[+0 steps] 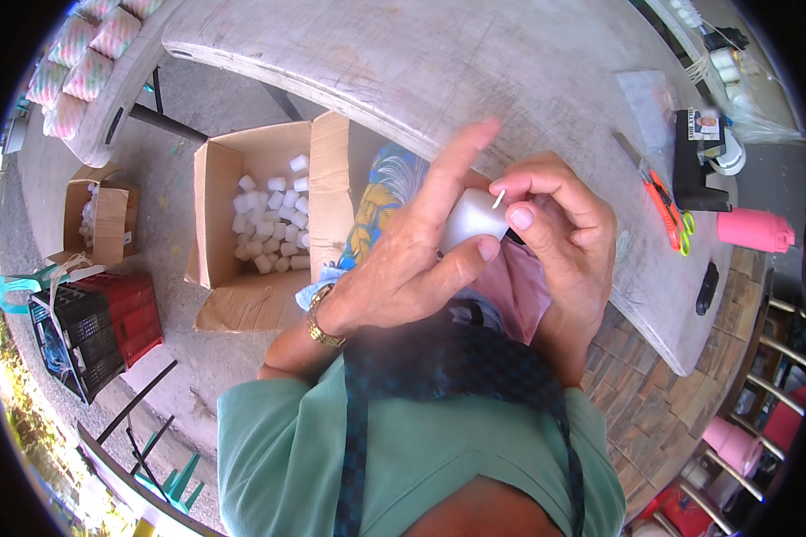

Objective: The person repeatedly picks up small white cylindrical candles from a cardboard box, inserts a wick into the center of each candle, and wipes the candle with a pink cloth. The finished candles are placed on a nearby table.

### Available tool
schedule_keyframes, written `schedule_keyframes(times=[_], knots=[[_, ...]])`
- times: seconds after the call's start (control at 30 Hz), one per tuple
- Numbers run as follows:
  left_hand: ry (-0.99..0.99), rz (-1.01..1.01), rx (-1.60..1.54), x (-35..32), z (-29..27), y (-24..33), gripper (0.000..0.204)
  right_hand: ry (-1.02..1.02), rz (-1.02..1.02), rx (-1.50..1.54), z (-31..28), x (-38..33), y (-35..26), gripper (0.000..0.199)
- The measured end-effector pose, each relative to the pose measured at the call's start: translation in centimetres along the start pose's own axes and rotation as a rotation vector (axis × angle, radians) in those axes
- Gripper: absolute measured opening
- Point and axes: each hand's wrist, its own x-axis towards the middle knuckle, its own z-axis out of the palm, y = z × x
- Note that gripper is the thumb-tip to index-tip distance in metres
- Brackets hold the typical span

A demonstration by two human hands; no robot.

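A short white candle [471, 222] is tilted in front of my chest, its wick [499, 199] pointing up and to the right. My left hand [398, 251] grips the candle from the left, thumb across its near side and index finger stretched out past it. At the wick, the thumb and index finger of my right hand [569, 228] come together in a pinch; the other fingers curl behind. To the left, an open cardboard box [331, 188] holds several similar white pieces [273, 215].
The grey table [376, 54] stretches across the far side. On its right lie a knife [634, 154], orange-and-green-handled scissors [667, 215], a black object [707, 288] and a pink bottle [754, 230]. Bagged goods [90, 73] sit far left. A black-and-red crate [107, 322] and smaller carton [112, 224] stand left.
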Motion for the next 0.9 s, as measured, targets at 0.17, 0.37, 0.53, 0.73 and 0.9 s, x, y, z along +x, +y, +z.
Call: schedule_keyframes(times=[0.17,0.37,0.53,0.73,0.9], knots=[[-0.015,-0.056,0.013,0.1,0.0,0.2,0.074,0.051,0.126,0.093,0.5,-0.3,-0.2,0.006],[0.037,-0.105,-0.088,0.3,0.2,0.3,0.065,0.131,0.037,-0.083,1.1,-0.1,0.5,0.004],[0.11,-0.168,-0.108,0.5,-0.1,0.8,0.068,0.214,-0.008,-0.008,1.7,-0.2,1.4,0.009],[0.35,-0.15,-0.017,-1.1,-1.9,-0.1,0.069,0.071,0.165,-0.112,1.8,-2.3,3.1,0.012],[0.444,-0.16,0.09,-3.0,-3.7,-2.2,0.065,-0.007,-0.001,-0.641,3.1,-3.8,12.4,0.011]])
